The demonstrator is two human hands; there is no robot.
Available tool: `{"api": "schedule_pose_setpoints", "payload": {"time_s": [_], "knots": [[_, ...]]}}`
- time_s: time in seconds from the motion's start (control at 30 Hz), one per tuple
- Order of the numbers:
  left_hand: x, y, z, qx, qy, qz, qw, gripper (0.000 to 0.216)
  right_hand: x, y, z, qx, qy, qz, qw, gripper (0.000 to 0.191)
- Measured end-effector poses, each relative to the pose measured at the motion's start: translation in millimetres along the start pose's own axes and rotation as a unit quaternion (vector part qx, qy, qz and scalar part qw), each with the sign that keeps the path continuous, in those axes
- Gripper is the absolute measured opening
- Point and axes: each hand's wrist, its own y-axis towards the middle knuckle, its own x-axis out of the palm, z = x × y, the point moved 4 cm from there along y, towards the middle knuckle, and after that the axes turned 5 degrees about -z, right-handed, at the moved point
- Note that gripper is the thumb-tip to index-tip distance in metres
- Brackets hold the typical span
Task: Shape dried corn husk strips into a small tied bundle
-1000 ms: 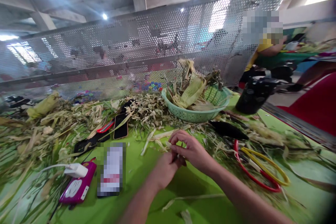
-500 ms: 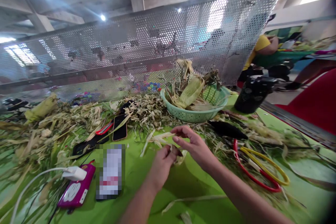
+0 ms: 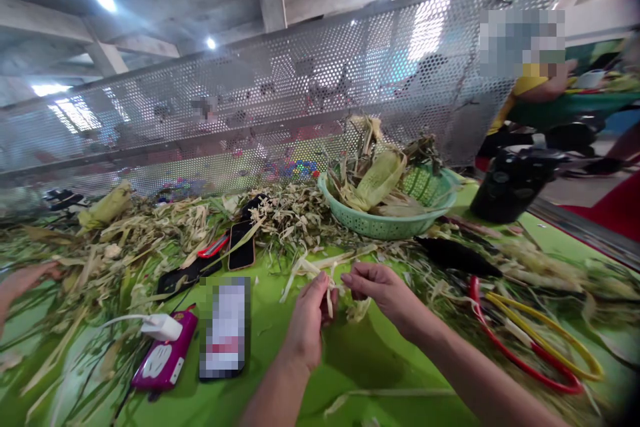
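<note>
My left hand [image 3: 309, 323] is closed in a pinch on a pale strip of corn husk [image 3: 331, 301], which hangs past the thumb. Beside it, my right hand [image 3: 377, 290] has its fingers curled together at the husk's other side; the fingertips partly hide what they grip. More pale husk strips [image 3: 305, 268] lie just beyond my left hand, and a crumpled piece of husk [image 3: 357, 310] shows below my right fingers. A long thin husk strip [image 3: 390, 392] rests on the green table [image 3: 280, 373] nearer to me.
Beyond my hands stands a green plastic basket [image 3: 380, 223] with a husked ear of corn [image 3: 383, 180]. Phones, a purple power bank [image 3: 165, 357] and husk scraps lie left. Red and yellow rings [image 3: 530, 347] and a black cup [image 3: 515, 187] are right. Another person's hand [image 3: 25, 283] enters left.
My right hand has come down and its spread fingers have curled in beside my left. The view has swung left, and another person's hand has appeared at the left edge.
</note>
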Motion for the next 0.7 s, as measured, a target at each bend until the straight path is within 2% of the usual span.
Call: {"api": "schedule_pose_setpoints", "payload": {"time_s": [0.23,0.47,0.53,0.63,0.7], "knots": [[4.4,-3.3,6.7,0.012,-0.03,-0.005,0.999,0.04,-4.6,-2.1,-1.9,-0.016,-0.035,0.031,0.999,0.045],[-5.2,2.3,5.3,0.066,0.056,-0.02,0.996,0.038,-23.6,-6.2,-7.3,-0.065,-0.058,0.16,0.983,0.038],[-0.6,0.9,9.3,0.089,0.055,-0.048,0.993,0.033,-15.8,-7.5,-7.3,-0.055,-0.068,0.129,0.988,0.04],[5.9,-1.0,13.7,0.097,0.029,-0.074,0.992,0.034,7.4,-7.7,-1.9,-0.031,-0.093,0.008,0.995,0.041],[7.4,-1.0,14.8,0.094,0.022,-0.078,0.992,0.035,19.4,-7.5,2.8,-0.036,-0.088,-0.042,0.995,0.04]]}}
